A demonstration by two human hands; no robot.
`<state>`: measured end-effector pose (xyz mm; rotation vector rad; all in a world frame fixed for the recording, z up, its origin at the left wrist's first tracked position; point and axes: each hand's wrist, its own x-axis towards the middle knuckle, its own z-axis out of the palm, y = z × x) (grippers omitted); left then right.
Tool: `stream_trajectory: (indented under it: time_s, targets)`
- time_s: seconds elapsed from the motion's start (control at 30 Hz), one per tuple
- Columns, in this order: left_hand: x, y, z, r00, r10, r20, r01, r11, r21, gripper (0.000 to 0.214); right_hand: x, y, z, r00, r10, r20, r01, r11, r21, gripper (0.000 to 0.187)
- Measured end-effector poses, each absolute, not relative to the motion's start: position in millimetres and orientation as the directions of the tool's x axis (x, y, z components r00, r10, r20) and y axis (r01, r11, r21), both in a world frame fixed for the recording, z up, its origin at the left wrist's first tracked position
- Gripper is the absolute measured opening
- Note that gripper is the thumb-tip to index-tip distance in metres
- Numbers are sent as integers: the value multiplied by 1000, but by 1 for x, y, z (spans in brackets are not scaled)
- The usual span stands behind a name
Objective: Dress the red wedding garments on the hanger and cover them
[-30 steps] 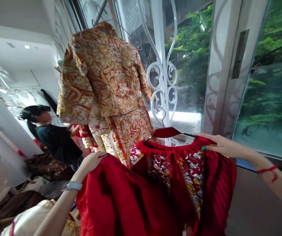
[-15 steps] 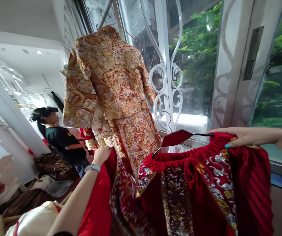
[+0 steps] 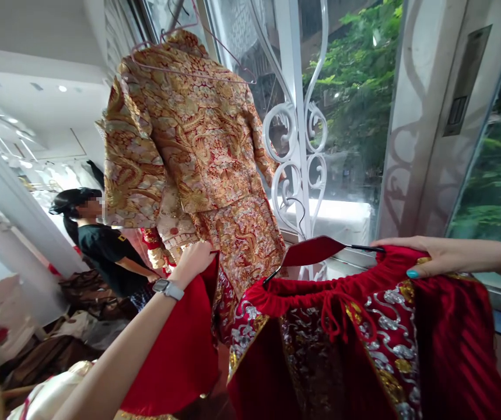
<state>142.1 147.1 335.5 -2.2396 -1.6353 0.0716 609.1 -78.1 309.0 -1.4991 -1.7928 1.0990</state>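
1. Red velvet skirt [image 3: 320, 350], stitched with silver and gold, is spread wide just below and to the right of the hanging gold suit [image 3: 189, 134]. Its gathered waistband [image 3: 320, 289] faces up.
2. Left hand [image 3: 195, 259], against the gold suit's lower hem, has its fingers closed tight on the edge of the skirt's plain red panel. A watch [image 3: 167, 287] sits on that wrist.
3. Right hand [image 3: 425, 256], well to the right of the gold suit, is curled over the far end of the waistband, pinching the cloth between thumb and fingers.
4. Red hanger [image 3: 309, 251] rises from the waistband between the two hands, just right of the gold suit's hem. Its wire hook points up.
5. White scrolled grille [image 3: 296, 146] stands directly right of the gold suit, in front of the window glass and green leaves.
6. A person in a black top [image 3: 101, 251] stands lower left of the gold suit, beyond it.
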Motion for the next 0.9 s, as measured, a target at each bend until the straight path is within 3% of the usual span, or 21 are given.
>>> stream_trajectory:
  time_s: [0.17, 0.33, 0.47, 0.67, 0.8, 0.9]
  targets:
    - [198, 110, 363, 348, 904, 249, 914, -268, -306, 38, 581, -87, 287, -184, 983, -12, 581, 99, -808, 72]
    - [237, 48, 348, 397, 884, 246, 907, -336, -256, 38, 552, -95, 262, -186, 982, 31, 443, 112, -890, 82]
    - [226, 29, 339, 430, 881, 196, 888, -373, -270, 38, 542, -101, 249, -185, 983, 19, 337, 82, -938, 83]
    - [168, 54, 369, 299, 941, 161, 913, -233, -334, 35, 531, -104, 244, -66, 996, 57, 358, 77, -931, 71]
    - [158, 52, 366, 478, 875, 78, 832, -423, -360, 30, 523, -111, 241, 4, 995, 96, 373, 87, -924, 71]
    - [179, 40, 352, 527, 845, 91, 825, -484, -292, 31, 520, -117, 236, -2, 997, 75, 368, 70, -927, 72]
